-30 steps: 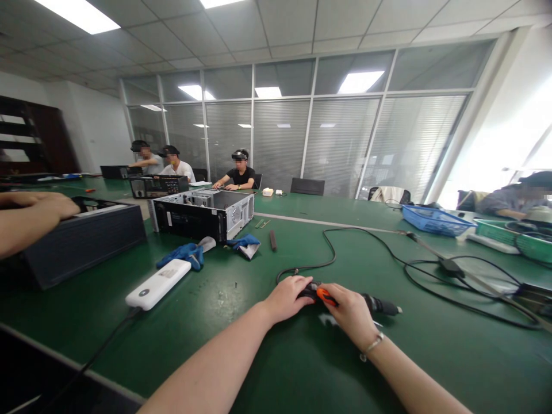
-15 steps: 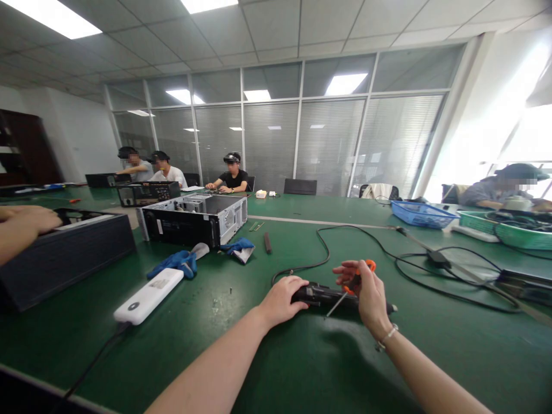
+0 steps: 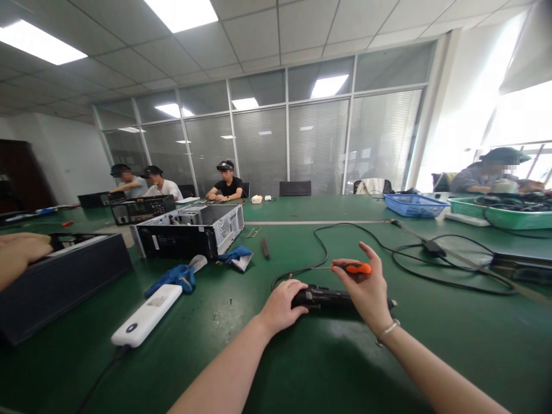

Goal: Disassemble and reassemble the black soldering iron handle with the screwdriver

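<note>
My left hand (image 3: 282,305) rests curled over the left end of a long black device (image 3: 332,297) lying on the green table (image 3: 302,368), with a black cable running from it. Just above the device, my right hand (image 3: 368,287) pinches an orange-handled screwdriver (image 3: 351,268) between thumb and fingers. The screwdriver lies level, its thin shaft pointing left.
A white power bank (image 3: 146,315) and blue gloves (image 3: 172,276) lie to the left, near an open computer case (image 3: 190,230). Another person's hand (image 3: 19,253) rests on a black case at far left. Cables (image 3: 435,259), baskets (image 3: 409,204) and seated people are further back.
My right hand lifted the orange screwdriver off the black device and turned it from tip-down to level. My left hand stayed on the device. The view tilted upward.
</note>
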Demonstrator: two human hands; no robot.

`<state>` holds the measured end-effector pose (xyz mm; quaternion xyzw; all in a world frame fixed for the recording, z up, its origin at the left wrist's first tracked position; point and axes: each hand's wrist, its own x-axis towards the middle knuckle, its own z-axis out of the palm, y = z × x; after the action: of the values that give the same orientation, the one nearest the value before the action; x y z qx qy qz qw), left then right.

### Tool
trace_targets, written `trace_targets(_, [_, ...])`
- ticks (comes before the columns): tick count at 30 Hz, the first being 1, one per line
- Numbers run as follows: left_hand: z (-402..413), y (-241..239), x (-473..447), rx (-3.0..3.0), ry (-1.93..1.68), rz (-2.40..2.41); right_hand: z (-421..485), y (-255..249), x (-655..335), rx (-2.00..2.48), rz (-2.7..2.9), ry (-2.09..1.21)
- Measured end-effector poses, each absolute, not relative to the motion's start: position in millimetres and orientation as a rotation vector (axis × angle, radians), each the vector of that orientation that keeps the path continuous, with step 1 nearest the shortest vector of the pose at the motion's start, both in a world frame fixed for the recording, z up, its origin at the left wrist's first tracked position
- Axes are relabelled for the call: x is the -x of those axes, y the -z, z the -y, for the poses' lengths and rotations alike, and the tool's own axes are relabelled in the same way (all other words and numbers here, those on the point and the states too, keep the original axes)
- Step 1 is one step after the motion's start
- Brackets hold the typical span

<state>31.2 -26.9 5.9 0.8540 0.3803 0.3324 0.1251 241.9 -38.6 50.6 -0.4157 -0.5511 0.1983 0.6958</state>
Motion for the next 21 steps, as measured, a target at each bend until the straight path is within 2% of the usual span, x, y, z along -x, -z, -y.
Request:
trace_targets(10, [28.8,-8.6,-32.2,-2.493,-0.96,-1.123,44.7,-44.5,-243.4,0.984,1.568,-0.132])
trace_targets(21, [30.5,-9.6,-32.1,-2.497,-0.962,-1.119,36.8,-28.9,-242.1,0.867,1.628,-0.104])
